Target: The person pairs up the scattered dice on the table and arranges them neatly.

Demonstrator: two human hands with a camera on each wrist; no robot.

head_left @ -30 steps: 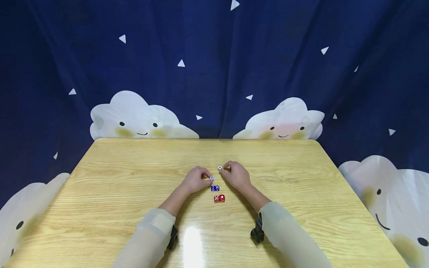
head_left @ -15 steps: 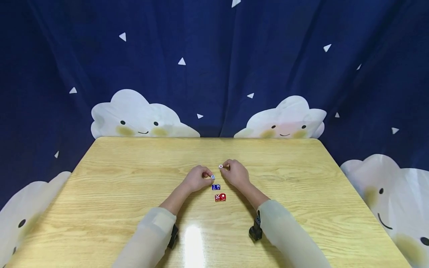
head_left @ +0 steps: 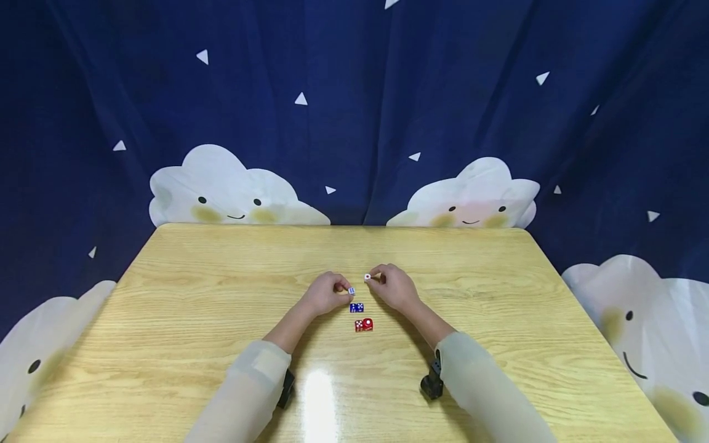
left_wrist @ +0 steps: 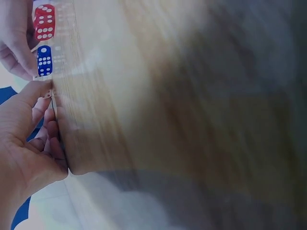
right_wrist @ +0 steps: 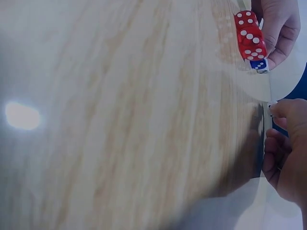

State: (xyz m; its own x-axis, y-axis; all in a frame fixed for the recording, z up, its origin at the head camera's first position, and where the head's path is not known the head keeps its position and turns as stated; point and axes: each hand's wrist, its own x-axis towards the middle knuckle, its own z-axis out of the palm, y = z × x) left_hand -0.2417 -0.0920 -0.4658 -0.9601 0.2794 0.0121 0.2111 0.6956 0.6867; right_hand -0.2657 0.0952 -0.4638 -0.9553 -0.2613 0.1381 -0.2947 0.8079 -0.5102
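Note:
In the head view, my left hand [head_left: 327,293] pinches a white die [head_left: 351,291] between thumb and fingertips, low at the table. My right hand [head_left: 396,287] holds another white die [head_left: 367,278] at its fingertips, a little farther back and to the right. Just in front of the left hand's die lie two blue dice [head_left: 357,307] side by side. Nearer to me sit two red dice [head_left: 364,325], touching each other. From the left wrist, the fingers mostly cover the held white die [left_wrist: 47,94]. The right wrist view shows only part of its white die [right_wrist: 272,106].
A light wooden table [head_left: 221,264] spreads around both hands, with a bright reflection near its front. Behind it hangs a dark blue curtain [head_left: 343,123] with white clouds and triangles. Black wrist cameras [head_left: 432,381] hang under both forearms.
My right hand has shifted slightly right and toward me with its white die, and its forearm has swung outward. The left hand and the blue and red dice look still; the head view drifts slightly.

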